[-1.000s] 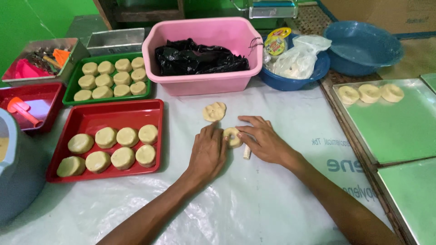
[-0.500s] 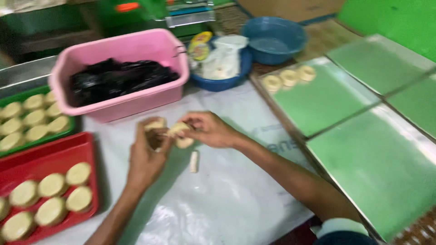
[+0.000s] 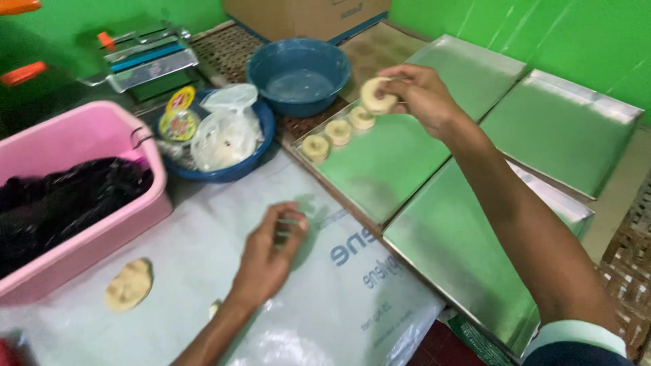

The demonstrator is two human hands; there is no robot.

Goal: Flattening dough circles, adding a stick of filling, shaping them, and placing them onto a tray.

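My right hand [image 3: 422, 95] is stretched out over a metal baking tray [image 3: 400, 163] and holds a round dough piece [image 3: 377, 96] just above the tray's far end. Three similar dough rounds [image 3: 338, 131] lie in a row on that tray. My left hand [image 3: 271, 252] rests on the clear plastic sheet [image 3: 319, 298] covering the table, fingers loosely curled, with nothing visible in it. A flattened dough lump [image 3: 128, 285] lies on the sheet to its left, and a small dough scrap [image 3: 214, 308] sits beside my left wrist.
A pink tub [image 3: 81, 183] holding black plastic stands at the left. A blue bowl [image 3: 224, 169] with plastic bags and an empty blue basin [image 3: 298, 74] sit behind. More bare metal trays [image 3: 563, 129] lie to the right, with a cardboard box [image 3: 305, 17] at the back.
My right hand has lifted a dough round from the sheet and carried it right, over the tray. My left hand has let go and stayed on the sheet. The camera has turned right.
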